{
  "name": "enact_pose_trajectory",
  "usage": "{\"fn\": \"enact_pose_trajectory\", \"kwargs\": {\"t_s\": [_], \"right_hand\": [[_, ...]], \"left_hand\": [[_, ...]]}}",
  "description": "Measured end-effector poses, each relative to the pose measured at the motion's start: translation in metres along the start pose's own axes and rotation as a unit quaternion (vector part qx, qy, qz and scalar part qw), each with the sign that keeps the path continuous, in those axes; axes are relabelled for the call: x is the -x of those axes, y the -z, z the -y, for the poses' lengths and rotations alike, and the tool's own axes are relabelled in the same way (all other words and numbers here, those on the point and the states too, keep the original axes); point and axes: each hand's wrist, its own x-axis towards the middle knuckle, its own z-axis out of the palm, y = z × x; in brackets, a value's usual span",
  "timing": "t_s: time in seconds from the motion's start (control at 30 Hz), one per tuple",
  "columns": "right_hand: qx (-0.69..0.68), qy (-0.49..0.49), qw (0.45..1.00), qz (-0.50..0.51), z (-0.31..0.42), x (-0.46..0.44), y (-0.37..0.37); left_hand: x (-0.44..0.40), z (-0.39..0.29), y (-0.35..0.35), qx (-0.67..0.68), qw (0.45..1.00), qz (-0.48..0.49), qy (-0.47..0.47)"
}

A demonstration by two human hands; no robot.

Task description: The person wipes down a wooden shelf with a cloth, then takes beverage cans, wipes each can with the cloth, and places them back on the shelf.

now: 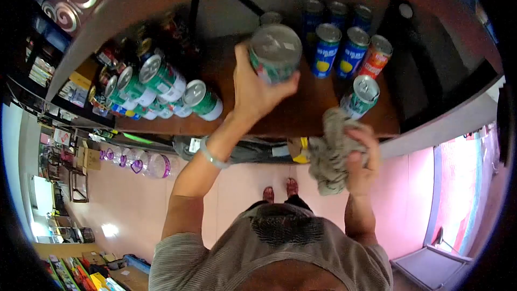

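Note:
My left hand [256, 92] is wrapped round a large green can [276, 54] with a dull metal top, held over the brown shelf [291, 113]. Bunched in my right hand [363, 156] is a grey-brown cloth [332, 153], in front of the shelf's edge. Just behind the cloth stands a green and white can [361, 97]. Blue cans [326, 51] with a yellow fruit picture and an orange-red can [376, 58] are grouped to the right of the held can. Left of my left hand, a green and white can [202, 100] sits beside several similar ones.
Stacked green and white cans [161, 78] fill the shelf's left part. Dark dividers [414, 64] stand at the right. Below are large clear bottles [153, 165] on the pink floor [231, 188], a folding table [431, 267] at lower right and packaged goods [75, 275] at lower left.

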Motion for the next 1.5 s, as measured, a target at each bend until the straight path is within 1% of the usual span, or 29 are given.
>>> {"fn": "enact_pose_trajectory", "kwargs": {"t_s": [0.03, 0.07, 0.13, 0.17, 0.2, 0.27, 0.3, 0.4, 0.5, 0.6, 0.63, 0.73, 0.77, 0.8, 0.87, 0.93, 0.97, 1.03, 1.07, 1.1, 1.13, 1.17, 1.2, 1.23, 1.33, 1.37, 1.4, 1.47, 1.5], "right_hand": [[0.01, 0.011, 1.0, -0.027, 0.012, 0.0, 0.002], [0.038, 0.063, 0.997, -0.023, 0.022, -0.006, 0.005], [-0.018, 0.102, 0.995, 0.005, 0.04, -0.021, -0.011], [0.085, 0.149, 0.982, 0.079, 0.049, -0.034, -0.021], [0.185, 0.195, 0.951, 0.153, 0.055, -0.044, -0.033], [0.224, 0.134, 0.949, 0.178, 0.046, -0.044, -0.061], [0.243, 0.104, 0.945, 0.192, 0.042, -0.041, -0.07], [0.305, 0.066, 0.929, 0.2, 0.045, -0.032, -0.078], [0.215, -0.034, 0.93, 0.298, 0.051, -0.022, -0.072], [0.099, -0.036, 0.963, 0.249, 0.057, -0.018, -0.085], [0.116, -0.001, 0.969, 0.217, 0.06, -0.019, -0.091], [0.205, 0.134, 0.966, 0.084, 0.029, -0.02, -0.102], [0.252, 0.143, 0.954, 0.079, 0.029, -0.018, -0.101], [0.261, 0.158, 0.95, 0.073, 0.031, -0.017, -0.101], [0.309, 0.118, 0.942, 0.058, 0.029, -0.011, -0.091], [0.252, 0.06, 0.966, 0.007, 0.032, -0.006, -0.085], [0.224, 0.013, 0.974, -0.004, 0.037, 0.0, -0.083], [0.258, 0.122, 0.957, 0.044, 0.041, 0.001, -0.095], [0.275, 0.174, 0.943, 0.064, 0.044, 0.002, -0.103], [0.226, 0.138, 0.964, 0.019, 0.03, 0.009, -0.119], [0.157, 0.054, 0.986, 0.021, 0.026, 0.007, -0.118], [0.085, -0.028, 0.996, 0.023, 0.02, 0.001, -0.114], [0.01, -0.116, 0.993, 0.022, 0.015, -0.001, -0.111], [-0.054, -0.144, 0.987, 0.034, 0.007, -0.003, -0.109], [-0.169, -0.225, 0.957, 0.074, -0.01, 0.003, -0.103], [-0.173, -0.205, 0.962, 0.049, -0.014, 0.006, -0.104], [-0.138, -0.188, 0.972, 0.034, -0.015, 0.006, -0.103], [-0.059, -0.162, 0.985, -0.001, -0.014, 0.012, -0.1], [-0.068, -0.177, 0.982, -0.026, -0.007, 0.012, -0.101]], "left_hand": [[0.021, -0.001, 0.006, 0.002, 1.0, 0.013, -0.023], [0.038, -0.001, 0.013, -0.03, 0.999, 0.032, -0.02], [0.064, 0.0, 0.025, -0.093, 0.993, 0.07, -0.02], [0.071, -0.001, 0.032, -0.107, 0.989, 0.101, -0.025], [0.077, -0.001, 0.035, -0.103, 0.988, 0.102, -0.044], [0.089, -0.001, 0.041, -0.101, 0.986, 0.104, -0.08], [0.092, 0.006, 0.044, -0.123, 0.984, 0.08, -0.103], [0.097, 0.003, 0.061, -0.169, 0.976, 0.09, -0.107], [0.101, 0.013, 0.074, -0.207, 0.961, 0.113, -0.143], [0.101, 0.015, 0.078, -0.191, 0.954, 0.16, -0.169], [0.102, 0.012, 0.078, -0.164, 0.955, 0.173, -0.178], [0.114, 0.007, 0.073, -0.151, 0.974, 0.136, -0.103], [0.115, 0.008, 0.075, -0.133, 0.978, 0.138, -0.079], [0.116, 0.006, 0.076, -0.115, 0.982, 0.141, -0.045], [0.117, -0.006, 0.079, -0.053, 0.983, 0.142, 0.107], [0.113, -0.005, 0.081, 0.098, 0.971, 0.109, 0.19], [0.112, -0.004, 0.08, 0.175, 0.953, 0.095, 0.228], [0.12, -0.003, 0.064, 0.197, 0.956, 0.041, 0.214], [0.122, -0.01, 0.058, 0.23, 0.948, 0.036, 0.215], [0.125, -0.016, 0.052, 0.264, 0.939, 0.031, 0.216], [0.129, -0.018, 0.052, 0.26, 0.94, 0.048, 0.215], [0.132, -0.018, 0.053, 0.256, 0.941, 0.063, 0.213], [0.133, -0.019, 0.057, 0.249, 0.941, 0.083, 0.214], [0.133, -0.021, 0.06, 0.232, 0.949, 0.113, 0.182], [0.121, -0.029, 0.067, 0.202, 0.956, 0.181, 0.111], [0.12, -0.015, 0.065, 0.175, 0.962, 0.191, 0.083], [0.119, -0.012, 0.063, 0.121, 0.983, 0.14, 0.01], [0.11, -0.004, 0.069, -0.037, 0.992, 0.111, -0.054], [0.11, -0.013, 0.068, 0.054, 0.993, 0.076, 0.069]]}}
